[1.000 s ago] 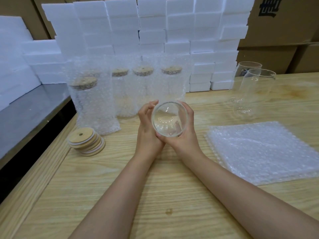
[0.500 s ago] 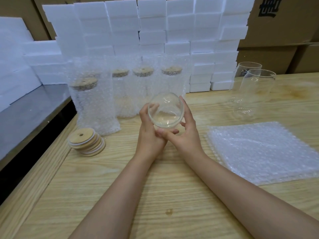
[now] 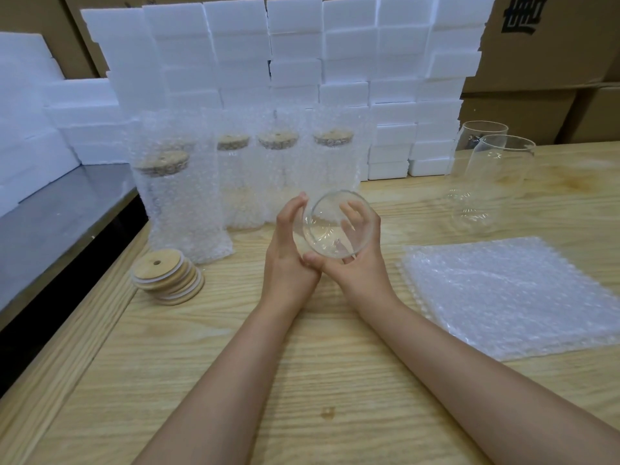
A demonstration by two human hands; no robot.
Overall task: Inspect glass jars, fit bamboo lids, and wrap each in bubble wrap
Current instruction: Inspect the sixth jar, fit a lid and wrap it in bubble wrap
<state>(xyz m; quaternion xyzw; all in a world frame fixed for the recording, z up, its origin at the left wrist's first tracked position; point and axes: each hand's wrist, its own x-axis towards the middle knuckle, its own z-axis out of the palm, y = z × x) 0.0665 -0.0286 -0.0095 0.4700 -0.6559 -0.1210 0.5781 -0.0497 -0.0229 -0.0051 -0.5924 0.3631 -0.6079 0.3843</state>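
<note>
Holds glass jar (image 3: 337,224) tipped on its side over the middle of the worktop (image 3: 335,380), end-on to the viewer, left hand (image 3: 288,256) curled round its left wall and right hand (image 3: 362,260) wrapped round its right wall and underside. Judged as inspection: turn slowly between both palms, scan rim, wall and base for chips or cracks. Then reach near left for bamboo lids (image 3: 167,280), near right for bubble wrap (image 3: 510,293).

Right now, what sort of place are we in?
Probably a warehouse packing bench: cardboard cartons stacked behind, a wall of white foam blocks, plus bubble-wrap sheets and wrapped jars, with a glass jar under inspection.
</note>
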